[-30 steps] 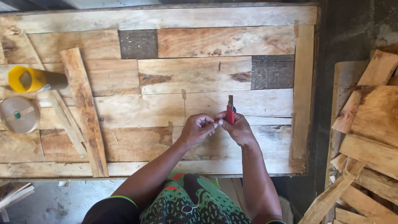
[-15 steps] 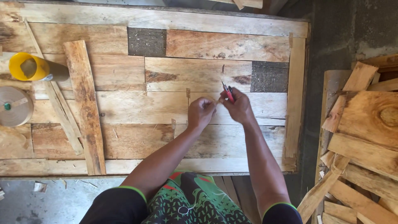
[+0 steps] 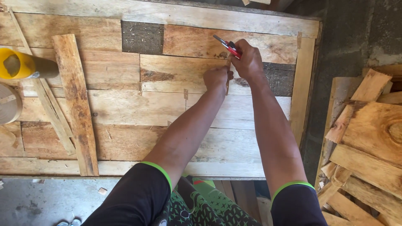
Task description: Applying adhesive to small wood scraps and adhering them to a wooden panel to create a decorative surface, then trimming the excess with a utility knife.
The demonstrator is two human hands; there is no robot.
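Observation:
A large panel of joined wooden boards (image 3: 125, 109) lies flat in front of me. My right hand (image 3: 248, 62) grips a small red-handled cutter (image 3: 226, 45), its tip pointing up and left, near the panel's far right part. My left hand (image 3: 216, 77) sits just beside it, fingers pinched on a thin wooden strip (image 3: 228, 82) that stands in a seam between boards. The two hands almost touch.
A loose plank (image 3: 76, 104) and a thin slat (image 3: 46, 104) lie on the panel's left side. A yellow-capped tube (image 3: 23, 66) and a round tape roll (image 3: 8, 104) sit at the left edge. Stacked wood offcuts (image 3: 368, 138) fill the right.
Both hands have moved farther away across the panel, toward its far right part. The cutter went with the right hand, and the left hand now pinches the thin strip.

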